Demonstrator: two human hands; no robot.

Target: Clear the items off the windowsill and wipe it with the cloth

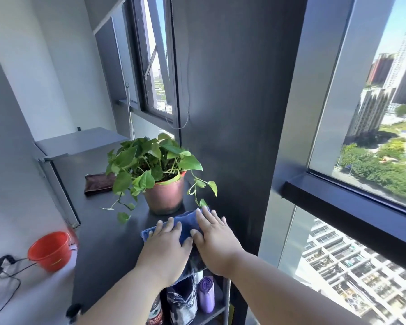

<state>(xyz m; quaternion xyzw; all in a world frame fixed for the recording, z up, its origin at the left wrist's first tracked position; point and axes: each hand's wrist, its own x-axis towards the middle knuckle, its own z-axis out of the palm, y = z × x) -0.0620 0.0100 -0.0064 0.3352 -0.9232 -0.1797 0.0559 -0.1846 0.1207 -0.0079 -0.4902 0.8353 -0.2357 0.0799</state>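
Observation:
A blue cloth [185, 222] lies flat on the dark grey windowsill [108, 242], near its right front corner. My left hand [167, 249] presses on the cloth's left part, fingers spread. My right hand [215, 240] rests flat on its right part, fingertips near a trailing leaf. Just behind the cloth stands a potted green plant [164, 195] in a reddish-brown pot, with vines hanging over the sill. A dark red folded pouch [99, 183] lies on the sill behind and to the left of the pot.
A dark pillar [232, 113] rises right of the sill. An orange bucket [51, 250] and black cables [2, 275] sit on the floor at left. Below the sill's front edge, a shelf holds a purple roll [206, 294] and bags. A grey ledge [80, 141] stands behind the sill.

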